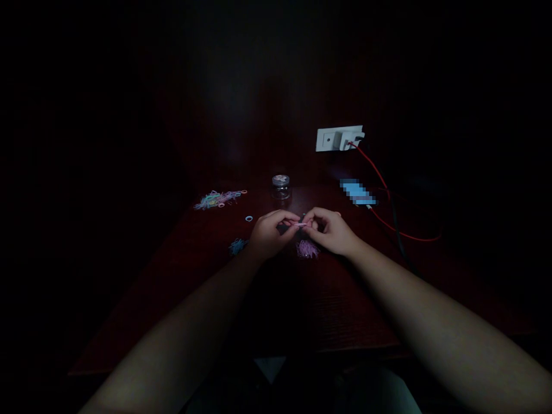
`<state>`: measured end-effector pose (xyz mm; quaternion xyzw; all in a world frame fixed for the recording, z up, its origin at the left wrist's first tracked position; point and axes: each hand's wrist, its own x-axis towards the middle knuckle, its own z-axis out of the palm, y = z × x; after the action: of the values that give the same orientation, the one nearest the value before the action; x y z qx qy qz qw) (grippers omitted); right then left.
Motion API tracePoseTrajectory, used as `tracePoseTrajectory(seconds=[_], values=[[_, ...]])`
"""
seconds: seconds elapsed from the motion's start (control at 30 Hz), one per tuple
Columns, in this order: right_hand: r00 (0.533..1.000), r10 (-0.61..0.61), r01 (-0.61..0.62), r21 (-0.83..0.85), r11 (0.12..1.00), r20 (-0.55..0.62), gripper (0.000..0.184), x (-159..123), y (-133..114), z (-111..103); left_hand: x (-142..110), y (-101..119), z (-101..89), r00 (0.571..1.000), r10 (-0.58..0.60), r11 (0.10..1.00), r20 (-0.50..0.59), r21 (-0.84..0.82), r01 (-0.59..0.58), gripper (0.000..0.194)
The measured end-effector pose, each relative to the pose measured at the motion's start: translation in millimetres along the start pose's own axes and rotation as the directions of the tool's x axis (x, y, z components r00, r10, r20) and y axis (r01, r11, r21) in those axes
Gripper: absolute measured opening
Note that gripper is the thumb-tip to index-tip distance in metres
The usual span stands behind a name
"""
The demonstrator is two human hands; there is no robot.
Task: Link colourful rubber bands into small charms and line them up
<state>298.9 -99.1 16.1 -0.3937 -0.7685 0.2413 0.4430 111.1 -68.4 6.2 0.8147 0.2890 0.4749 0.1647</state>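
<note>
My left hand [273,230] and my right hand [330,229] meet above the middle of the table. Between their fingertips they pinch a small pink elastic band [301,225], drawn out into a short strip; both hands are closed on it. Just below the fingers lies a pile of purple elastic bands [307,249]. A pile of blue elastic bands [237,247] sits beside my left wrist, partly covered by it. One loose light-blue band [249,218] rests to the left of my left hand. Farther left is a heap of mixed-colour bands [218,199].
Behind my hands stands a small clear jar [281,188] with a lid. A pixelated blue-lit device [357,192] lies at the right, joined by a red cable [379,172] to a charger in the wall socket [328,140]. The dark red table [181,287] is dimly lit.
</note>
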Motion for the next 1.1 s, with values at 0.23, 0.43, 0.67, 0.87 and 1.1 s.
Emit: tracePoseTrajectory(seconds=[0.23, 0.43, 0.67, 0.87, 1.1], values=[[0.999, 0.024, -0.025, -0.03, 0.999, -0.035, 0.019, 0.3, -2.7, 1.4, -1.4, 0.1, 0.6, 1.0, 0.005, 1.0, 0.004, 0.008, -0.005, 0.012], [0.998, 0.05, -0.049, 0.024, 0.999, -0.05, 0.016, 1.2, -3.0, 2.6, -2.0, 2.2, 0.4, 1.0, -0.014, 1.0, 0.023, -0.006, 0.014, 0.011], [0.999, 0.041, -0.04, 0.04, 0.998, -0.018, 0.017, -1.0, -5.7, 2.2, -1.4, 1.7, -0.4, 1.0, -0.013, 1.0, 0.018, -0.006, 0.013, 0.01], [0.998, 0.04, -0.04, 0.005, 0.999, -0.054, 0.016, -1.0, -6.9, 3.6, -1.0, 2.4, -0.7, 1.0, -0.004, 1.0, 0.021, 0.013, 0.004, 0.01], [0.993, -0.004, 0.0, -0.041, 0.999, -0.115, 0.011, 1.2, -2.6, 1.9, -2.0, 2.3, 1.3, 1.0, -0.023, 1.0, -0.002, 0.0, 0.023, 0.013]])
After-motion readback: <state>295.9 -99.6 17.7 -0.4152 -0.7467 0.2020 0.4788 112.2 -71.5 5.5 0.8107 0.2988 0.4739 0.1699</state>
